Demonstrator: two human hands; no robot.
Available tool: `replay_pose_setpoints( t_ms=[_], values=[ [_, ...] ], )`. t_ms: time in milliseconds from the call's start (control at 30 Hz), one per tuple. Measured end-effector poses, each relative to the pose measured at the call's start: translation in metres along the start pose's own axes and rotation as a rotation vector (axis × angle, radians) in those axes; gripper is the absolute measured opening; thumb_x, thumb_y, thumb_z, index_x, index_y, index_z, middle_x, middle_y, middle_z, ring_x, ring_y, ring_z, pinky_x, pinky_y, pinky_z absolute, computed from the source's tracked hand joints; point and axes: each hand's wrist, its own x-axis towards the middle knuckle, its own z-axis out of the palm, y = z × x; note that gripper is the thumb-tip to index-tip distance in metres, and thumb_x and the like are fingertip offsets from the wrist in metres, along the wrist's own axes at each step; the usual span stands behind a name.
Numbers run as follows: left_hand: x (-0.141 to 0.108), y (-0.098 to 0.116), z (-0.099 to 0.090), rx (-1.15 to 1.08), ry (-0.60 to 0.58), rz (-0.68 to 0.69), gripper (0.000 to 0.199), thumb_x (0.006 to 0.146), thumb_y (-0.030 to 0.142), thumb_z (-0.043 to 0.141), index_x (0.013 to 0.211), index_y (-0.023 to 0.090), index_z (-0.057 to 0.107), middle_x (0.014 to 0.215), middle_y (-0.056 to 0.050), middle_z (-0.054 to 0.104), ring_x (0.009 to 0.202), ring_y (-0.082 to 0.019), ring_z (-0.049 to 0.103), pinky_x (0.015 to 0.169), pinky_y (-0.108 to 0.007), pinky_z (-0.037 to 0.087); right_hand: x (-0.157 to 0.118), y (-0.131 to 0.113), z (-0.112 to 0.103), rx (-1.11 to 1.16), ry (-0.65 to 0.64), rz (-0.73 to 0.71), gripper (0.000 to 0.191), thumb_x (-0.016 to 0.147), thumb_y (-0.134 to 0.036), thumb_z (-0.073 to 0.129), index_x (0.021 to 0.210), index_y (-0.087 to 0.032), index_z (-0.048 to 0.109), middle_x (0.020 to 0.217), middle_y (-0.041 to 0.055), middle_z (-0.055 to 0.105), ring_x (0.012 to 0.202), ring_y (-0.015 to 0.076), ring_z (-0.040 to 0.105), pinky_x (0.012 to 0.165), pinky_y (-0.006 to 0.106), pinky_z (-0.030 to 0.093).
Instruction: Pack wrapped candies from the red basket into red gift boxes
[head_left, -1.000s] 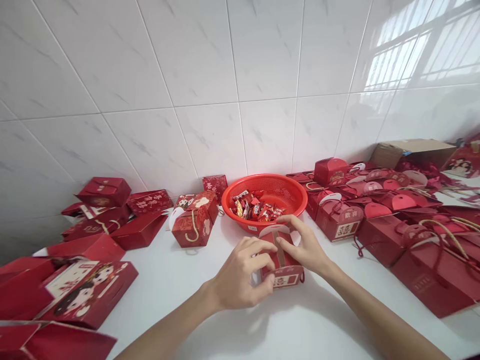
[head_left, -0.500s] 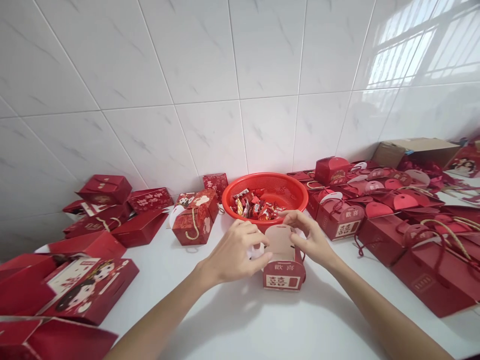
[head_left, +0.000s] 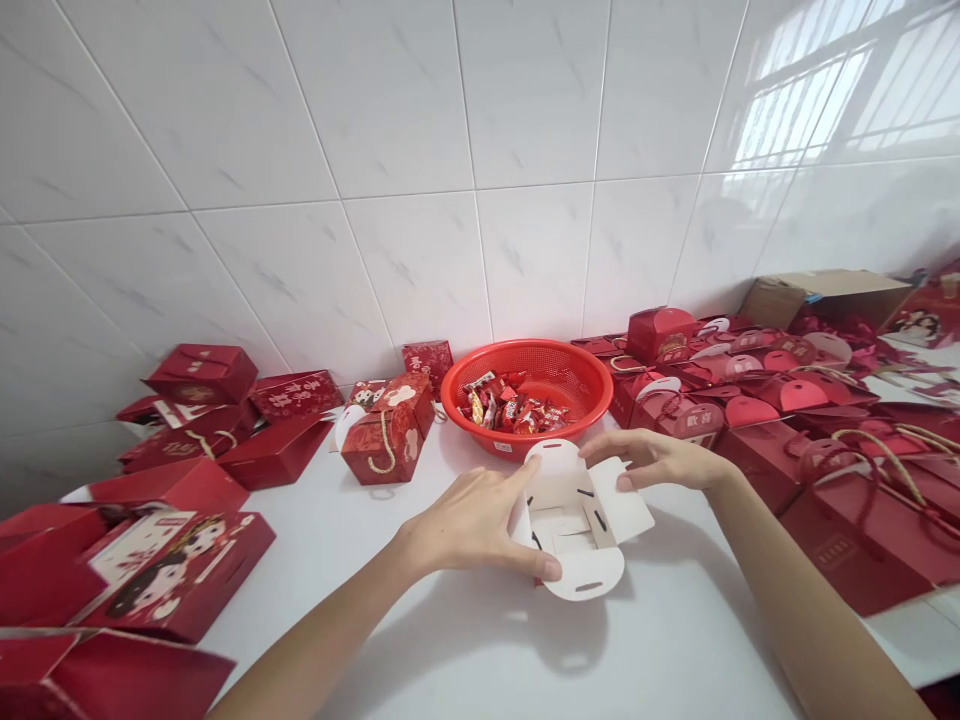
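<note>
A small box (head_left: 561, 522) stands on the white table with its flaps spread, showing a white inside with dark cord ends and an empty bottom. My left hand (head_left: 480, 520) is at the box's left side, thumb on the near rounded flap and index finger by the far flap, fingers spread. At the right flap is my right hand (head_left: 649, 460), its fingers apart and touching the flap's upper edge. Just behind the box sits a red plastic basket (head_left: 577, 385) with wrapped candies (head_left: 514, 405) in it.
Red gift boxes (head_left: 187, 575) are heaped at the left, and many more (head_left: 862, 540) crowd the right. A box with a rope handle (head_left: 390, 440) stands left of the basket. Behind are a cardboard carton (head_left: 847, 285) and a tiled wall (head_left: 405, 250).
The box's flaps have opened outward, exposing its white inside. My left hand has spread along the left side, and my right hand has moved right with the right flap.
</note>
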Motion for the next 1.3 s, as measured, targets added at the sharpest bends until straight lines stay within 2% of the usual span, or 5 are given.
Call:
replay_pose_setpoints(
  t_ms=[467, 800, 1033, 1200, 1300],
  values=[
    [-0.01, 0.0, -0.008, 0.029, -0.121, -0.14, 0.101, 0.058, 0.078, 0.071, 0.142, 0.027, 0.046, 0.08, 0.0, 0.063, 0.077, -0.027, 0.061, 0.058, -0.027, 0.035, 0.022, 0.039, 0.005, 0.316, -0.137, 0.049, 0.051, 0.072, -0.023, 0.084, 0.118, -0.023, 0.065, 0.12, 0.0046, 0.068, 0.104, 0.0192, 0.064, 0.084, 0.029, 0.051],
    [-0.014, -0.008, -0.004, 0.064, 0.042, -0.185, 0.096, 0.061, 0.076, 0.07, 0.14, 0.024, 0.053, 0.067, 0.002, 0.057, 0.066, -0.024, 0.06, 0.053, -0.025, 0.03, 0.03, 0.037, 0.013, 0.269, 0.1, 0.003, 0.044, 0.07, -0.028, 0.084, 0.111, -0.02, 0.071, 0.109, 0.0044, 0.073, 0.099, 0.0188, 0.066, 0.089, 0.032, 0.05],
    [-0.019, -0.008, -0.025, 0.005, 0.164, -0.087, 0.069, 0.083, 0.07, 0.057, 0.136, 0.027, 0.061, 0.066, 0.003, 0.061, 0.061, -0.019, 0.056, 0.059, -0.025, 0.036, 0.028, 0.033, 0.01, 0.226, 0.217, -0.081, 0.042, 0.08, -0.05, 0.077, 0.105, -0.016, 0.074, 0.104, 0.0084, 0.073, 0.093, 0.0189, 0.067, 0.086, 0.033, 0.052],
    [0.012, -0.02, -0.054, -0.044, 0.436, -0.088, 0.046, 0.09, 0.053, 0.055, 0.122, 0.025, 0.071, 0.083, -0.001, 0.072, 0.077, -0.02, 0.065, 0.073, -0.028, 0.045, 0.031, 0.036, 0.009, 0.207, 0.365, -0.106, 0.044, 0.078, -0.055, 0.076, 0.092, -0.014, 0.075, 0.085, 0.0084, 0.073, 0.076, 0.0172, 0.066, 0.075, 0.031, 0.052],
    [0.056, -0.036, -0.062, 0.015, 0.379, -0.085, 0.044, 0.086, 0.049, 0.059, 0.117, 0.022, 0.073, 0.084, -0.004, 0.073, 0.081, -0.024, 0.067, 0.071, -0.03, 0.045, 0.033, 0.036, 0.01, 0.243, 0.478, -0.136, 0.042, 0.073, -0.054, 0.079, 0.083, -0.014, 0.074, 0.08, 0.0072, 0.072, 0.069, 0.0154, 0.063, 0.07, 0.03, 0.051]
  ],
)
